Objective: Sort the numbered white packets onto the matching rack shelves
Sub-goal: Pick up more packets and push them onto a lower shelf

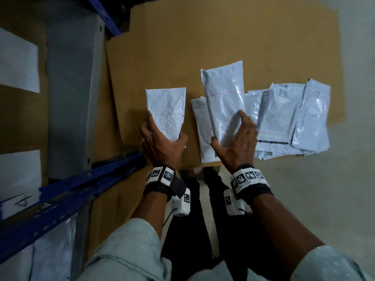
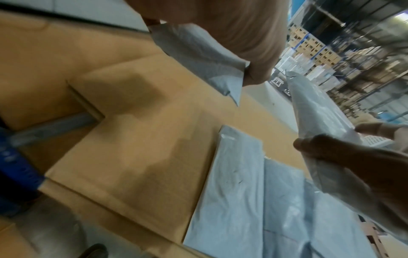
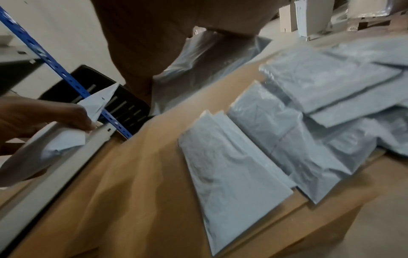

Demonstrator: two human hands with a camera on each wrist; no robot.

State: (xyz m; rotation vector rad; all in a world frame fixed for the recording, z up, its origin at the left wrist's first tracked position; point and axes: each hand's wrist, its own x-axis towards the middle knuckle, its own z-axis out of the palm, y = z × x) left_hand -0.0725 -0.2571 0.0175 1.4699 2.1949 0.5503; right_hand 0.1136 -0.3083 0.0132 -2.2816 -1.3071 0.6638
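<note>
- The left hand (image 1: 162,145) is curled round the near end of a crinkled white plastic mailer packet marked with a handwritten 3 (image 1: 167,112), holding it above the brown cardboard-covered counter (image 1: 162,57).
- The right hand (image 1: 236,142) grips a second glossy white packet, longer, with a pink line across it (image 1: 224,106), thumb on one edge and fingers on the other.
- Both packets look light, thin and floppy; their slick film could slip, so holding across the short end seems sound.
- The remaining heap of white packets (image 1: 288,118) lies overlapped to the right.
- The blue steel rack (image 1: 67,191) stands at left; one sheet there reads 4.
</note>
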